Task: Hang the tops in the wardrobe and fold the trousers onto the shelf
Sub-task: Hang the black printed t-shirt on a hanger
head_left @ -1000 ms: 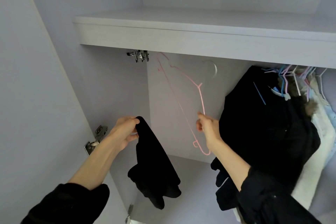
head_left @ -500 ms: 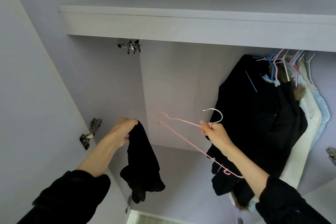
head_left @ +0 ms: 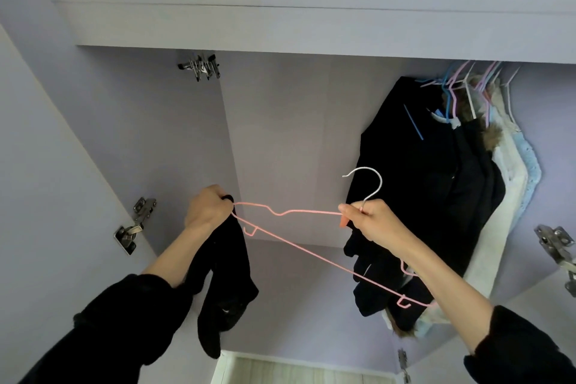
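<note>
Black top (head_left: 227, 274), clamped in left hand (head_left: 207, 209), now meets pink hanger (head_left: 299, 240) clamped in right hand (head_left: 371, 221).

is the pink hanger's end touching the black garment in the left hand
Touching. The head view shows the pink hanger tip meeting the black garment right at the left hand.
</note>
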`<state>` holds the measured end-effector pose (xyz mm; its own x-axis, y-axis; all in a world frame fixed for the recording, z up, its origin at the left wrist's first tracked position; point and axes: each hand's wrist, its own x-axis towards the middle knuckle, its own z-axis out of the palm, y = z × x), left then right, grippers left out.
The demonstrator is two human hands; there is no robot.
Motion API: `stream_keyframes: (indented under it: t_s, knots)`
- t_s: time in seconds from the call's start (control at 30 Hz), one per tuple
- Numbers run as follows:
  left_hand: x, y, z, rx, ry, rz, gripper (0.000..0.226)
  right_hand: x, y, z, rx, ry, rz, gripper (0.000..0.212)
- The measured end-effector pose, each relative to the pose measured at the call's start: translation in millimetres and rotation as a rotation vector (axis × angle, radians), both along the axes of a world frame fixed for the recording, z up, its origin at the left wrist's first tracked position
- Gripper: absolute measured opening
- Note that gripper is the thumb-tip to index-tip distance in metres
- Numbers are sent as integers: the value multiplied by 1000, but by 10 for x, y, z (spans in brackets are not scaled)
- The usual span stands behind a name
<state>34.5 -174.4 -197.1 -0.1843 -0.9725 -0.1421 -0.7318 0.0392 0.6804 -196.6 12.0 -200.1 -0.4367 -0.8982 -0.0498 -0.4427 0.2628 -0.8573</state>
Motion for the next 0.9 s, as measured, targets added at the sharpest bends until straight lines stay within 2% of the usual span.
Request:
stream_keyframes:
  t_s: [0.2, 0.3, 0.53, 0.63, 0.77, 0.9]
  knots:
    - [3, -42, 143, -170, 39, 14, 16, 16, -74, 106, -34, -73, -22, 41]
    - [9, -26, 175, -175, 121, 16, 12, 68, -93, 140, -32, -1, -6, 41]
    - [-213, 213, 277, -325, -94, -208, 18, 283, -214, 285, -69, 153, 68, 39]
    - [-294, 269, 342, -384, -106, -281, 20, 336, -263, 382, -78, 217, 71, 39]
    - [-196, 179, 413, -390, -112, -262, 29, 234, -203, 526, -156, 286, -25, 39]
    - [-68, 84, 440, -367, -124, -211, 29, 91, -85, 601, -183, 266, -54, 39]
